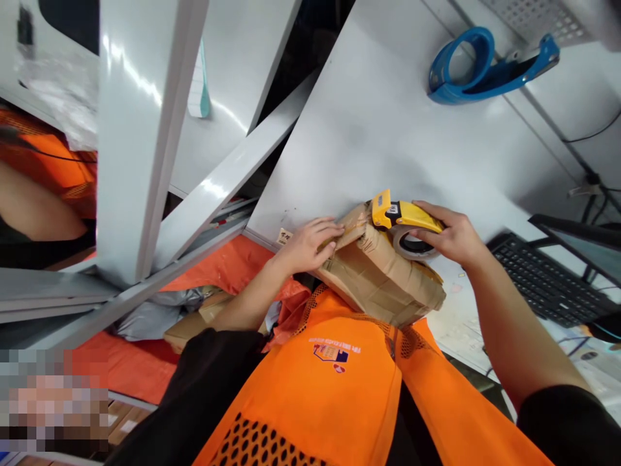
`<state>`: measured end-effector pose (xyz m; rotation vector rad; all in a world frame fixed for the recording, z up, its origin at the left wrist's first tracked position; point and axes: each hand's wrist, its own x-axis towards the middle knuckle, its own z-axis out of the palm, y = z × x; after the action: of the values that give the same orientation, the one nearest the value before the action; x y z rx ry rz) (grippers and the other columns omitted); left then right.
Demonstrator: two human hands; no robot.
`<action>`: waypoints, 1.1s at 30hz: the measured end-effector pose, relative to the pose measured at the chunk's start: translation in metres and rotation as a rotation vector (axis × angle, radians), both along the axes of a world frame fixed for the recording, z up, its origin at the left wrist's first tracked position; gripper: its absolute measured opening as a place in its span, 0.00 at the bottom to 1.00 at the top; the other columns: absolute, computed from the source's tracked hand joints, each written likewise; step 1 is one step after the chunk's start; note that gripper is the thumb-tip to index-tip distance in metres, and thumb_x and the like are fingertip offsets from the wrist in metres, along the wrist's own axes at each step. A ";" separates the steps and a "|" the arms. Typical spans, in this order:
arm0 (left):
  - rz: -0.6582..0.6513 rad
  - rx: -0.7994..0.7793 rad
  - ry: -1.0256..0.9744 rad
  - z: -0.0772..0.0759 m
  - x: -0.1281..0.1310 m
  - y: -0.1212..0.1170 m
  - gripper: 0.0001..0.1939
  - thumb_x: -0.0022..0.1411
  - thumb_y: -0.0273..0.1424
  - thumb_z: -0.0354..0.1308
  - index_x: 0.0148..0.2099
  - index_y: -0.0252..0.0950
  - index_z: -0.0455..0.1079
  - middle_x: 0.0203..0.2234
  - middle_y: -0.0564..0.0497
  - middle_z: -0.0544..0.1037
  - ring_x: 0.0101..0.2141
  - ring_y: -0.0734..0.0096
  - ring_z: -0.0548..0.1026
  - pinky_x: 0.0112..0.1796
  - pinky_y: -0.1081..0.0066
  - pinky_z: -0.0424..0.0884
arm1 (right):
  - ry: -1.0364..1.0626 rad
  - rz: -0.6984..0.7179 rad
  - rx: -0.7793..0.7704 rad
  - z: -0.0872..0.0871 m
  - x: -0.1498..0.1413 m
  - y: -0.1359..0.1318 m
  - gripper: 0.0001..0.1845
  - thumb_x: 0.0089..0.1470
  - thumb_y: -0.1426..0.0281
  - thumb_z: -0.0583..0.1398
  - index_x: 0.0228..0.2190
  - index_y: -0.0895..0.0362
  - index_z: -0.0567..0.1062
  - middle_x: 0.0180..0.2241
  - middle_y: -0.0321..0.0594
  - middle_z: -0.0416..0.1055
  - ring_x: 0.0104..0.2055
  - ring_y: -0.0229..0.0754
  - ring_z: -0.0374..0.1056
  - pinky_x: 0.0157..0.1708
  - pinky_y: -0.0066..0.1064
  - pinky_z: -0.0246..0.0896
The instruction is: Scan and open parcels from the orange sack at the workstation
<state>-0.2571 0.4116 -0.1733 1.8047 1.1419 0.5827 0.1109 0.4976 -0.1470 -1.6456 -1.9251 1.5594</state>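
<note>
- Cardboard box (pixel 388 278) lies on the pale tabletop (pixel 349 142), close in front of the person's body, between the two hands
- Left hand (pixel 310 244) at the box's left end: fingers laid over the corner, thumb bent against the near part; closed on the box
- Right hand (pixel 456 236) grips the yellow tape dispenser (pixel 414 217) from its right side, thumb and fingers wrapped about the handle
- Dispenser sits over the box's far edge, its head near the left hand's fingertips; exact contact of its front lip with the board cannot be told
- Box: brown corrugated board, creased and dented faces, rounded worn edges, glossy strip by the left corner
- Dispenser: smooth yellow body, black section with a white label, round tape roll (pixel 402 241) with a dark core
- Orientation: box's long axis slants from upper left to lower right; dispenser head points left, handle right, its length roughly along the same slant
- Right of the box: black keyboard (pixel 538 278), with a dark monitor (pixel 587 246) beside it
- Far part of the table: blue tape dispenser (pixel 439 81), ring-shaped end and curved arm, well apart from both hands
- Near side: orange vest (pixel 339 375), mesh panels, printed logo
- Left: glossy grey metal post (pixel 138 129); red-orange sheeting (pixel 233 259) below, wrinkled grey parcels (pixel 155 317) on it
</note>
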 end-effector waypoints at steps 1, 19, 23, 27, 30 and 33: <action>-0.022 0.001 0.046 0.006 -0.001 0.001 0.16 0.74 0.34 0.53 0.57 0.37 0.77 0.54 0.42 0.82 0.62 0.48 0.75 0.63 0.44 0.72 | -0.006 0.000 0.002 0.000 0.000 0.000 0.38 0.53 0.53 0.72 0.62 0.52 0.77 0.59 0.42 0.76 0.60 0.59 0.73 0.66 0.49 0.66; -0.043 -0.275 -0.098 -0.008 0.047 0.038 0.60 0.41 0.59 0.79 0.67 0.38 0.59 0.65 0.32 0.68 0.67 0.38 0.67 0.66 0.44 0.65 | 0.105 -0.050 -0.023 -0.012 -0.005 -0.001 0.39 0.49 0.57 0.73 0.61 0.56 0.78 0.60 0.42 0.76 0.60 0.57 0.73 0.66 0.45 0.65; -0.074 -0.424 -0.197 -0.021 0.061 0.036 0.61 0.47 0.58 0.78 0.71 0.39 0.50 0.66 0.32 0.65 0.66 0.44 0.68 0.65 0.49 0.67 | 0.147 -0.053 -0.027 -0.021 0.002 -0.016 0.40 0.50 0.57 0.72 0.62 0.57 0.78 0.61 0.43 0.74 0.62 0.57 0.71 0.68 0.44 0.63; -0.083 -0.567 -0.129 -0.009 0.061 0.018 0.62 0.50 0.55 0.77 0.72 0.39 0.43 0.69 0.30 0.57 0.69 0.42 0.63 0.68 0.45 0.61 | 0.153 -0.051 0.066 -0.024 0.001 -0.044 0.39 0.50 0.58 0.71 0.62 0.58 0.77 0.60 0.46 0.75 0.59 0.57 0.72 0.66 0.47 0.64; -0.053 -0.640 -0.117 0.009 0.056 0.006 0.62 0.51 0.53 0.76 0.73 0.42 0.40 0.70 0.31 0.55 0.69 0.40 0.63 0.68 0.43 0.60 | 0.156 -0.004 0.192 -0.011 -0.005 -0.060 0.39 0.52 0.59 0.71 0.63 0.58 0.77 0.56 0.49 0.77 0.53 0.55 0.75 0.60 0.47 0.68; -0.015 -0.604 -0.129 0.029 0.055 -0.007 0.67 0.49 0.52 0.77 0.76 0.44 0.36 0.72 0.33 0.52 0.71 0.39 0.59 0.70 0.42 0.56 | 0.171 0.107 0.308 0.014 -0.007 -0.069 0.37 0.55 0.59 0.69 0.63 0.57 0.76 0.51 0.49 0.78 0.47 0.52 0.75 0.52 0.43 0.70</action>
<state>-0.2025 0.4042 -0.1440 1.2375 1.0708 0.2925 0.1034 0.4286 -0.1334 -1.2634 -2.0651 1.3071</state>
